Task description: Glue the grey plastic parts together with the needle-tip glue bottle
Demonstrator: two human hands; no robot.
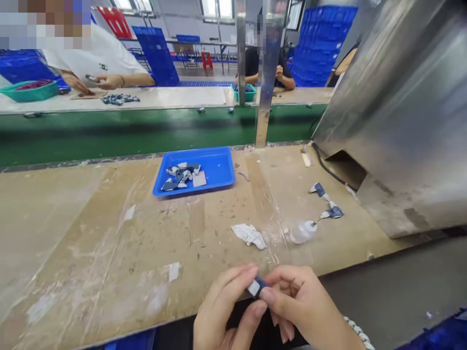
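At the table's front edge, my left hand (229, 306) and my right hand (299, 301) hold one small dark-blue and white piece (255, 288) between them. My right thumb and fingers pinch its right end, while the left fingertips grip the other side. Its exact kind cannot be made out. Just beyond the hands lies a crumpled white cloth (249, 235). A clear bottle with a thin metal tip (303, 232) rests on its side to the right. Similar dark-blue and white pieces (331, 211) lie past the tip.
A blue tray (222, 181) holds several such pieces and a pale square. A metal housing (408, 146) stands at the right, a metal post (265, 97) at the back. Behind runs a green conveyor belt (146, 129); people work across it beside teal baskets (40, 92).
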